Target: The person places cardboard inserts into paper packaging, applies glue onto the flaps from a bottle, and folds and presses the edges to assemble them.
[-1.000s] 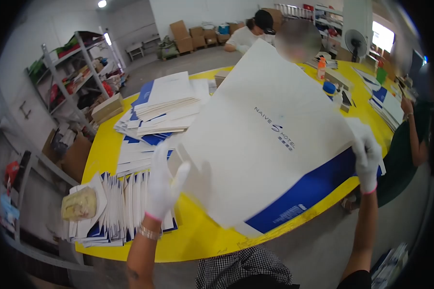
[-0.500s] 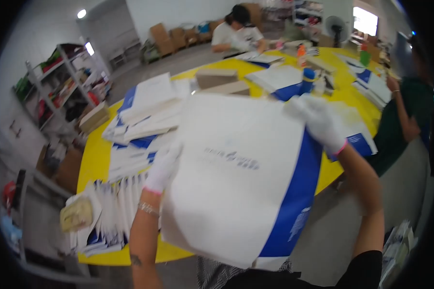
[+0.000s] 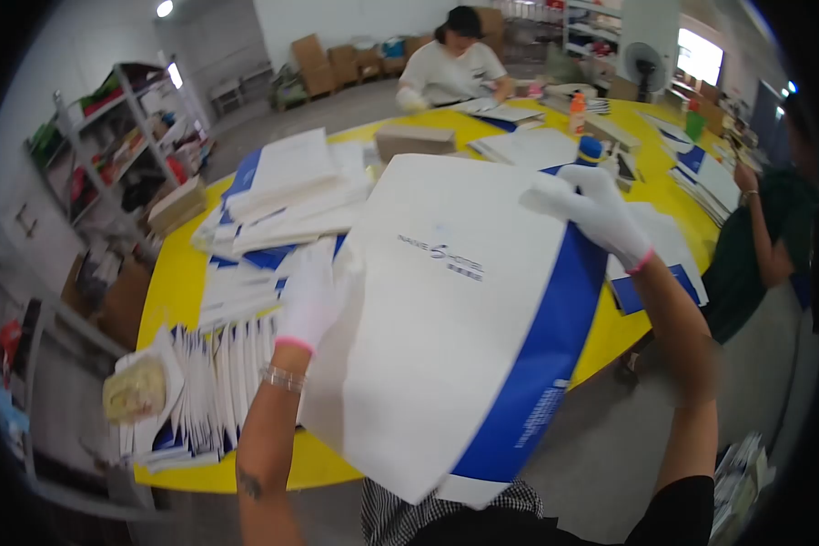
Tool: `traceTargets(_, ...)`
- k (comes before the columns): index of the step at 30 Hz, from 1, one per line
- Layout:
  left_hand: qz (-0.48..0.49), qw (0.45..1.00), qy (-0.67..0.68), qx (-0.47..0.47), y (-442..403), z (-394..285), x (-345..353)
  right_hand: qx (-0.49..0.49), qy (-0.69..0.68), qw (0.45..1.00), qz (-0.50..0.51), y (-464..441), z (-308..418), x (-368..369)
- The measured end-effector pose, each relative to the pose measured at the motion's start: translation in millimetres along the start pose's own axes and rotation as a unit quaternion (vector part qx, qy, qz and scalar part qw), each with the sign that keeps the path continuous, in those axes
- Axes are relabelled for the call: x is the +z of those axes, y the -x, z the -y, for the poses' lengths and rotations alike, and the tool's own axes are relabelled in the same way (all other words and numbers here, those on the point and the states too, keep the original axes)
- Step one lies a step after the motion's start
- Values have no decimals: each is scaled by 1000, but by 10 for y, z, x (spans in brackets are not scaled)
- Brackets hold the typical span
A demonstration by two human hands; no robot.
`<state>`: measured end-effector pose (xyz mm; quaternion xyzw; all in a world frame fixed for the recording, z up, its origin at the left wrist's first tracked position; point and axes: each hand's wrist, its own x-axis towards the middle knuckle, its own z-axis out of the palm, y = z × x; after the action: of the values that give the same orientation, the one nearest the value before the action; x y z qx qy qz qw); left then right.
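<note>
White and blue paper bag (image 3: 428,337), held over near edge of yellow table (image 3: 328,460); upper right corner grasped by right hand (image 3: 605,218), left edge touched by left hand (image 3: 311,296), its closure not discernible. Paper stack (image 3: 287,173) laid at left; brown box (image 3: 416,142) set beyond; orange bottle (image 3: 577,115) placed farther.

Wht paper (image 3: 437,328) w/ blu band (image 3: 539,359)

Across the yellow surface (image 3: 177,287), an orange bottle (image 3: 577,116) stands upright! Behind, cardboard boxes (image 3: 315,69) line the wall, a loaded shelf (image 3: 139,107) at left, a dark fan (image 3: 642,66) at right.
</note>
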<state>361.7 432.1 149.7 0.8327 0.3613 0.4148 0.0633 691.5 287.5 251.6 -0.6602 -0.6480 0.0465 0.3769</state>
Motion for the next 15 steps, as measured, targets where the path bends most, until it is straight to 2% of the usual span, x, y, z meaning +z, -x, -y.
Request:
traceTargets(1,3,996,-43,76,-25,-393,-170,14,-2,1000,-16,-47,-81,4)
traceTargets(3,194,979,-2,62,-45,-1061,-482,26,-57,998,29,-38,44,-63)
traceTargets(5,245,964,17,105,232,-968,-238,6,-169,980,108,-28,5,24)
traceTargets(6,240,964,16,109,268,-1004,-206,2,-166,980,106,-12,86,3)
traceTargets(8,331,940,65,43,327,-1037,-187,62,-101,975,186,49,259,-29)
traceTargets(9,330,941,62,44,376,-977,-232,60,-102,976,184,83,236,-38)
traceTargets(12,294,948,120,-40,642,-647,-575,144,-107,977,116,338,37,-168)
traceTargets(14,146,972,139,-121,1026,-330,-758,158,-167,971,65,580,-77,-250)
traceTargets(15,30,978,125,-164,1254,-144,-742,101,-163,981,20,684,-375,-172)
